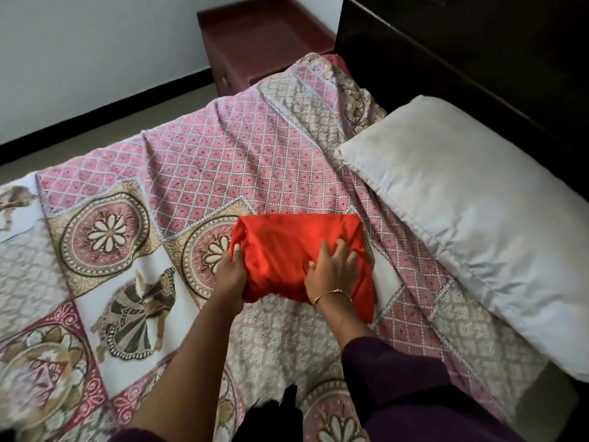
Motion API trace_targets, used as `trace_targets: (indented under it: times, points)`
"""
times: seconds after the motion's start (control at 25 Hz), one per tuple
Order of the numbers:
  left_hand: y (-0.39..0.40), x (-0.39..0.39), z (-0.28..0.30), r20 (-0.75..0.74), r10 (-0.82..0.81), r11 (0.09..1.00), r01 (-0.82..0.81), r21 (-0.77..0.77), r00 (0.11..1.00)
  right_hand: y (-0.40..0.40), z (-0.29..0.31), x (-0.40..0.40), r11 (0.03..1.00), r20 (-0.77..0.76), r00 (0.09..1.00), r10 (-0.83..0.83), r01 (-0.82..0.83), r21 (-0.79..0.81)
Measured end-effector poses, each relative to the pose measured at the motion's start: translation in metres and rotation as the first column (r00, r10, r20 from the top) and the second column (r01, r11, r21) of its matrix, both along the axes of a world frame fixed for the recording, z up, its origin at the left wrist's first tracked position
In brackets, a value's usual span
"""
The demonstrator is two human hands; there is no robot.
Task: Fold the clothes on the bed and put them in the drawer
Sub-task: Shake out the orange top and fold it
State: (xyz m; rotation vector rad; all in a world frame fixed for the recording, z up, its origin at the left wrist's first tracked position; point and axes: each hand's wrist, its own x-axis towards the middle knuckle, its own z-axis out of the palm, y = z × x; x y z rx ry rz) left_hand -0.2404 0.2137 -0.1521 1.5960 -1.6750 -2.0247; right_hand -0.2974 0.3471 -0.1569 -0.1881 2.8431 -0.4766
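Red cloth (299,247) sits on the bed (197,161), near the middle-right, just beside the pillow (462,212) but not touching it as far as I can tell. It's already down to a compact rectangle w/ rounded far corners, so folding looks nearly done, prob. the last flatten before lifting.

Left hand (231,271) is at the cloth's left edge, fingers curled round the edge w/ thumb on top. Judging by that, it's pinning the layers so the fold doesn't spring open, or getting under for a lift.

Right hand (333,266) lies flat on top of the cloth, fingers (342,247) spread apart and straight, pressing down. Likely smoothing creases & holding the right side still while the left grips. A thin bracelet (333,294) is on that wrist.

Drawer (255,39) stands open on the floor past the bed's far corner, well apart from the cloth, inside looks bare from here. Open already = ready to take the cloth w/o a free hand.

Some dark fabric (287,406) shows at the bottom edge between the arms; can't tell if it's more laundry or the person's own clothing.

Next prob. needs both hands under the cloth so the fold keeps shape on the way across.
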Motion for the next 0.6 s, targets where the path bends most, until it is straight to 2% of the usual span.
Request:
trace_targets:
  times: [0.04, 0.08, 0.12, 0.2, 0.24, 0.32, 0.4, 0.44, 0.48, 0.56, 0.6]
  points:
    - [0.002, 0.000, 0.010, -0.034, -0.043, 0.999, 0.044, 0.025, 0.998, -0.009, 0.007, 0.004, 0.977, -0.032, 0.999, 0.024, -0.030, -0.210]
    - [0.004, 0.000, 0.020, -0.085, -0.083, 0.996, 0.085, 0.028, 0.993, -0.019, 0.019, 0.008, 0.915, 0.025, 0.999, 0.039, -0.026, -0.404]
    - [0.005, 0.002, 0.033, -0.129, -0.126, 0.991, 0.130, 0.022, 0.984, -0.030, 0.030, 0.010, 0.845, 0.152, 0.984, 0.088, 0.007, -0.535]
    - [0.010, 0.009, 0.059, -0.187, -0.197, 0.979, 0.203, 0.017, 0.962, -0.046, 0.058, 0.020, 0.779, 0.441, 0.868, 0.227, 0.110, -0.617]
    - [0.013, 0.013, 0.072, -0.214, -0.200, 0.976, 0.214, 0.045, 0.956, -0.050, 0.068, 0.027, 0.760, 0.510, 0.829, 0.229, 0.175, -0.626]
    - [0.016, 0.028, 0.102, -0.278, -0.225, 0.954, 0.269, 0.133, 0.934, -0.046, 0.088, 0.039, 0.689, 0.518, 0.843, 0.142, 0.291, -0.663]
    - [0.012, 0.051, 0.134, -0.376, -0.297, 0.922, 0.366, 0.128, 0.878, -0.040, 0.113, 0.055, 0.595, 0.468, 0.881, 0.072, 0.339, -0.729]
    - [0.007, 0.064, 0.144, -0.416, -0.271, 0.933, 0.344, 0.110, 0.868, -0.038, 0.125, 0.061, 0.555, 0.456, 0.887, 0.068, 0.347, -0.756]
    - [0.002, 0.079, 0.155, -0.457, -0.175, 0.961, 0.253, 0.115, 0.872, -0.037, 0.142, 0.070, 0.505, 0.448, 0.890, 0.081, 0.351, -0.789]
    - [-0.020, 0.122, 0.158, -0.479, 0.133, 0.988, -0.076, 0.137, 0.868, -0.040, 0.181, 0.096, 0.383, 0.452, 0.883, 0.129, 0.376, -0.844]
    - [-0.031, 0.146, 0.151, -0.410, 0.284, 0.959, -0.263, 0.108, 0.867, -0.042, 0.196, 0.107, 0.310, 0.478, 0.862, 0.166, 0.415, -0.855]
